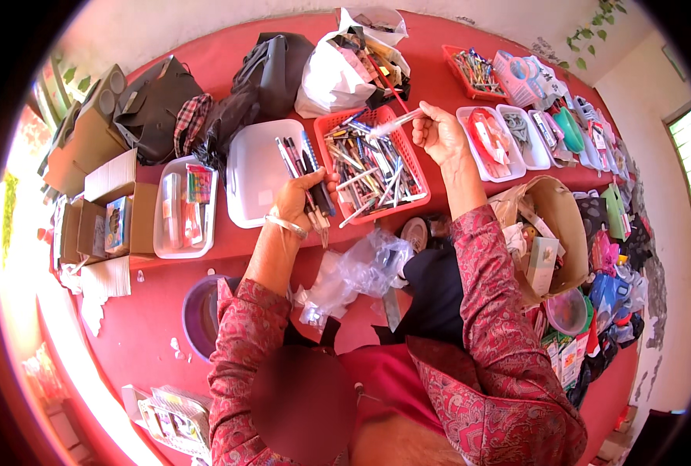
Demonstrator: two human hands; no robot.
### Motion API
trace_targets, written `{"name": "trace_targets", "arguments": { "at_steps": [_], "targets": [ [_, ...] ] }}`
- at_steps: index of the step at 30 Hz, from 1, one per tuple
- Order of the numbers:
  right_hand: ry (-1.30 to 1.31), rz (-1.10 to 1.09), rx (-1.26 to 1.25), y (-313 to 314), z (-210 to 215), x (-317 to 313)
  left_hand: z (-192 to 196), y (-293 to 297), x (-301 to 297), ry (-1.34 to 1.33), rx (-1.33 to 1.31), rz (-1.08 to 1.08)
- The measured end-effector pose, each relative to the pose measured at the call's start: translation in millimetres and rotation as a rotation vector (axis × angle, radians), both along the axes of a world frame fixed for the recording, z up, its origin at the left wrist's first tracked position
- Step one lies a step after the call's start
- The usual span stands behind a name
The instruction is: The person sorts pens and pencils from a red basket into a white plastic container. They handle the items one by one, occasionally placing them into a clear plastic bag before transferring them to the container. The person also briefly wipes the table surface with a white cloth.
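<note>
My left hand (297, 198) grips a bundle of pens (308, 172) that fans upward over the right edge of an empty white tray (252, 175). A pale band circles that wrist. My right hand (437, 133) is raised above the right end of a red basket (415, 167) full of loose pens and pencils. It pinches a single clear pen (396, 123) that points left over the basket. Both forearms wear red patterned sleeves.
On the red floor lie a white tray of packets (184, 203), cardboard boxes (112, 198), dark bags (268, 74), a white plastic bag (331, 78), several trays of stationery (508, 132), a brown paper bag (551, 233), crumpled clear plastic (361, 268) and a purple bowl (198, 314).
</note>
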State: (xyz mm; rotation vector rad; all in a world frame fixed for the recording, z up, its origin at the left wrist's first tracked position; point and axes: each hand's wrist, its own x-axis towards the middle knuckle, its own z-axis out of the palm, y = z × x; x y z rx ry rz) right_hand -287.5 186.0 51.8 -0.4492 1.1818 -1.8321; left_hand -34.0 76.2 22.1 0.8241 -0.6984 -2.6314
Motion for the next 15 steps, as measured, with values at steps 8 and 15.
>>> {"name": "trace_targets", "arguments": {
  "at_steps": [8, 15],
  "targets": [
    [0.489, 0.292, 0.14, -5.3, 39.9, 79.9, 11.5, 23.8, 3.6, 0.19, 0.045, -0.263],
    [0.799, 0.26, 0.292, -13.8, 35.9, 95.9, 4.0, 31.3, 2.7, 0.325, 0.079, -0.327]
  ]
}}
